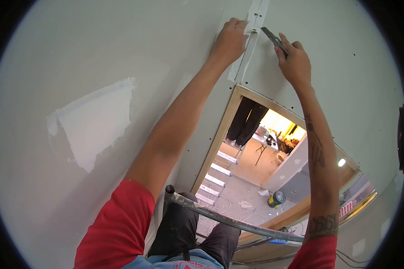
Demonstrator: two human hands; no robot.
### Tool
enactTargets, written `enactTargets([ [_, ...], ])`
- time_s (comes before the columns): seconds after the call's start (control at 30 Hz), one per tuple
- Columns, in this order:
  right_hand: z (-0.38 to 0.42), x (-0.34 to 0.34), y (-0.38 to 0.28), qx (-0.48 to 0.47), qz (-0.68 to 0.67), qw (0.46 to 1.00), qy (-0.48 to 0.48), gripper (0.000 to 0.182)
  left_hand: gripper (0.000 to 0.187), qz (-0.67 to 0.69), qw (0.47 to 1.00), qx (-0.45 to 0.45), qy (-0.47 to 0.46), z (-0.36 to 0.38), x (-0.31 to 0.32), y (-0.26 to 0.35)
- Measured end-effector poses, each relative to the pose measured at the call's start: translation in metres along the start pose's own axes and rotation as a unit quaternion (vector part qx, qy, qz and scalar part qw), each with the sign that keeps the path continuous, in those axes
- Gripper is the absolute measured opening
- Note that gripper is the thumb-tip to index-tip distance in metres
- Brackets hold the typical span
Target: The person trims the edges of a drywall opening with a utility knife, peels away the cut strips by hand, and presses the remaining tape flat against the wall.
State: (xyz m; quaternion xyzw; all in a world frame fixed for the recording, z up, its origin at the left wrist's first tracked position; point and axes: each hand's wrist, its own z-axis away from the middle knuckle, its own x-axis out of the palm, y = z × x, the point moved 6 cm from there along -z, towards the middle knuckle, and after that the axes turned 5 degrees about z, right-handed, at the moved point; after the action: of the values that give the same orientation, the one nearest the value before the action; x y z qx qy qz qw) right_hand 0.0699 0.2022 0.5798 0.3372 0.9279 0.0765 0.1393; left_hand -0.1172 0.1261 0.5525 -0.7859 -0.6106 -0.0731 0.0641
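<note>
My right hand (295,62) grips a utility knife (274,39), its tip pointing up and left toward a seam in the drywall. White joint tape (257,15) runs along that seam above the door opening, with a loose-looking edge beside my fingers. My left hand (231,42) is at the left side of the seam, fingers curled and closed at the tape; the fingertips are partly hidden. The knife tip is just right of the tape, apparently apart from it. Screw heads dot the drywall panel (327,54) around the seam.
A wood-framed opening (217,143) lies below my hands. A metal rail (238,219) crosses in front of my legs. Through the opening are a ladder (220,170), another person's dark-trousered legs (247,119), a cluttered table (262,139) and a bucket (277,198). White compound (96,123) patches the left wall.
</note>
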Motion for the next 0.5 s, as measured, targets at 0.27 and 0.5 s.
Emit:
enactTargets([
  [0.27, -0.011, -0.005, -0.001, 0.027, 0.048, 0.998, -0.016, 0.04, 0.016, -0.046, 0.984, 0.1, -0.138, -0.023, 0.034, 0.001],
  [0.5, -0.007, 0.002, 0.002, 0.032, 0.082, 0.995, -0.047, 0.039, 0.025, -0.021, 0.989, 0.098, -0.106, 0.018, 0.006, -0.006],
])
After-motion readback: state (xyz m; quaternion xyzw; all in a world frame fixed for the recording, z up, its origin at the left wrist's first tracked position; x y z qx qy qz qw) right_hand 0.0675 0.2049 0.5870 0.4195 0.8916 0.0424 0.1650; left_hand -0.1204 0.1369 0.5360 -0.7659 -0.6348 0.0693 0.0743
